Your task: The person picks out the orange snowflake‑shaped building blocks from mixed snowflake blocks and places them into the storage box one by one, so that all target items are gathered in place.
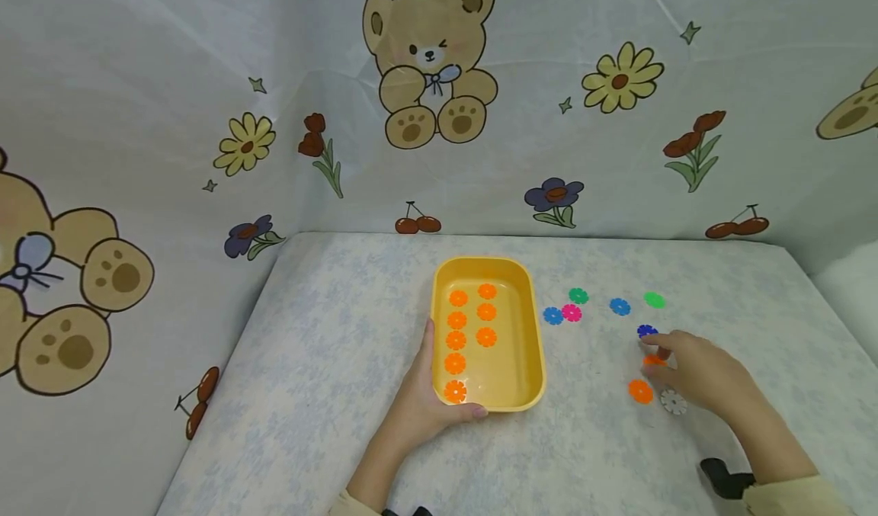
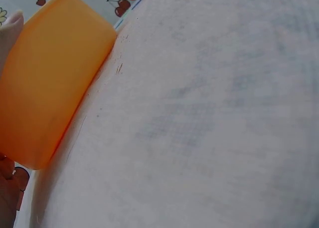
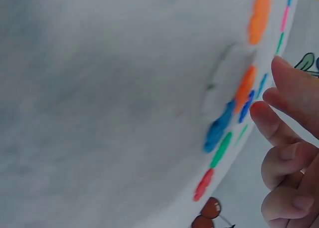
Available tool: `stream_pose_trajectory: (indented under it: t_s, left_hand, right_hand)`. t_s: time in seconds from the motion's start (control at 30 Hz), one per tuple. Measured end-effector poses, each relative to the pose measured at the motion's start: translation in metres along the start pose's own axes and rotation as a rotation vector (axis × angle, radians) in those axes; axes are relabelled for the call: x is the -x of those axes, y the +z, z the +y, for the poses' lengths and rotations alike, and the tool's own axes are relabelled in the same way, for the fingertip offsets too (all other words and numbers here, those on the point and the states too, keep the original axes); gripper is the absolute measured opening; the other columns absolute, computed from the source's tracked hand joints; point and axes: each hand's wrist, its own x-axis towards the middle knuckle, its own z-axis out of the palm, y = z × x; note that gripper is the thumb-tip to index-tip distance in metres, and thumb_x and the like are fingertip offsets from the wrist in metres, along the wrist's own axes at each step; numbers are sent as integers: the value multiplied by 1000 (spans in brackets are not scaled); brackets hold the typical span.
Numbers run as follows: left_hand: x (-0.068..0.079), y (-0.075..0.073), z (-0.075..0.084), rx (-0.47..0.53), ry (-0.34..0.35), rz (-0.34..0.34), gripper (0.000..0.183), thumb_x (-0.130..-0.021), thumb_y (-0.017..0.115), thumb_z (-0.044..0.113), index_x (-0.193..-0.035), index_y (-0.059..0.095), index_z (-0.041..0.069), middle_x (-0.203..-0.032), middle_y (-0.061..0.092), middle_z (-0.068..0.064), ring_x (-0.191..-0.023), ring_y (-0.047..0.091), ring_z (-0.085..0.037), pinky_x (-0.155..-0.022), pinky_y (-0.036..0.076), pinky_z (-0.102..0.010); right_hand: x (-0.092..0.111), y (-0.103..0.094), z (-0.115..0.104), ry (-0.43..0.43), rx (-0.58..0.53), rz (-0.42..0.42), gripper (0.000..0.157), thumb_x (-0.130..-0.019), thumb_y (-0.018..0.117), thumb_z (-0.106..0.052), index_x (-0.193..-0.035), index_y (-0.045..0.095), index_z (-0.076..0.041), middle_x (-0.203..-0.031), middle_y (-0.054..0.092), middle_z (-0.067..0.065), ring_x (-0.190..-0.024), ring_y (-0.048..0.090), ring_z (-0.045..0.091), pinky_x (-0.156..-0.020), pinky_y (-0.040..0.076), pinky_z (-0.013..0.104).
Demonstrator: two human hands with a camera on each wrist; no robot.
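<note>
My left hand (image 1: 420,408) holds a yellow plastic tray (image 1: 517,371) at its near left corner, thumb along the near rim and fingers at the left side. Inside lie several orange slotted discs (image 1: 455,363) in two columns. My right hand (image 1: 706,375) is low over loose discs on the right, thumb and index finger apart with nothing between them. Around those fingertips lie a dark blue disc (image 1: 646,331) and an orange disc (image 1: 654,360), partly covered by the hand. Nearer to me are another orange disc (image 1: 641,392) and a whitish disc (image 1: 674,402).
Right of the tray lie blue (image 1: 552,315), pink (image 1: 572,313) and green discs (image 1: 578,296), with another blue one (image 1: 620,306) and a light green one (image 1: 655,300) farther right. The right wrist view also shows a red disc (image 3: 203,184). A printed cloth (image 1: 439,181) hangs behind the table.
</note>
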Motion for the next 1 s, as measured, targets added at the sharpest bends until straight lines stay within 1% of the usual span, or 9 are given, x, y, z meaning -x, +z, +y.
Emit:
stream_pose_trajectory:
  t_s: [0.07, 0.13, 0.23, 0.4, 0.57, 0.67, 0.77, 0.9, 1.0]
  left_hand:
    - [0, 0, 0, -3, -1, 0, 141, -59, 96, 42, -157, -6, 41, -166, 11, 9, -150, 25, -17, -120, 23, -56]
    - [0, 0, 0, -11, -9, -1, 141, -59, 95, 43, -156, -6, 44, -167, 10, 10, -150, 25, -17, -119, 23, -56]
    - [0, 0, 0, -17, -20, 0, 141, -58, 96, 44, -154, -7, 49, -167, 10, 11, -149, 24, -15, -120, 23, -55]
    - [1, 0, -1, -24, -20, 2, 141, -57, 96, 45, -154, -8, 49, -167, 10, 11, -150, 23, -16, -120, 23, -56]
    - [0, 0, 0, -14, -19, 0, 141, -58, 96, 45, -154, -8, 49, -167, 11, 10, -149, 24, -16, -120, 23, -55]
    - [0, 0, 1, -14, -18, -1, 141, -58, 96, 44, -155, -7, 48, -167, 11, 9, -149, 25, -16, -120, 23, -55]
    - [0, 0, 1, -15, -14, -3, 141, -58, 96, 44, -155, -7, 48, -167, 11, 9, -150, 24, -16, -120, 22, -55]
    - [1, 0, 1, -20, -15, -3, 141, -58, 96, 44, -154, -7, 49, -167, 10, 10, -150, 23, -16, -120, 22, -56]
    - [1, 0, 0, -25, -14, -1, 141, -59, 95, 44, -156, -7, 46, -167, 10, 10, -150, 23, -18, -119, 23, -57]
  right_hand:
    - [0, 3, 9, 8, 13, -26, 56, -86, 76, -35, -130, 63, -4, -103, 66, 9, -82, 60, 22, -64, 51, 41]
    - [-1, 6, 16, 3, 17, -25, 53, -85, 77, -35, -127, 66, -4, -102, 66, 9, -87, 61, 24, -68, 53, 45]
    - [-2, 9, 21, -3, 7, -1, 49, -84, 79, -33, -122, 68, -3, -99, 66, 7, -88, 61, 25, -72, 53, 48]
    - [-2, 11, 23, 1, -31, 35, 43, -82, 80, -33, -113, 70, -4, -100, 67, 9, -91, 60, 29, -78, 52, 53]
    - [-3, 13, 25, -21, -73, 40, 33, -83, 80, -28, -104, 69, -5, -99, 65, 8, -91, 59, 27, -79, 52, 50]
    - [-5, 12, 27, -16, -100, 13, 37, -84, 79, -30, -106, 67, -4, -99, 64, 7, -92, 58, 27, -80, 51, 50]
    - [-7, 11, 29, 24, -103, -13, 47, -83, 79, -37, -112, 65, -3, -100, 64, 9, -93, 57, 28, -80, 51, 50]
    - [-8, 11, 32, 40, -108, -33, 47, -83, 79, -40, -107, 64, -3, -97, 63, 9, -89, 56, 26, -76, 51, 44]
    - [-8, 12, 33, 30, -124, -38, 45, -83, 79, -40, -106, 60, -6, -98, 64, 8, -88, 57, 24, -73, 50, 41]
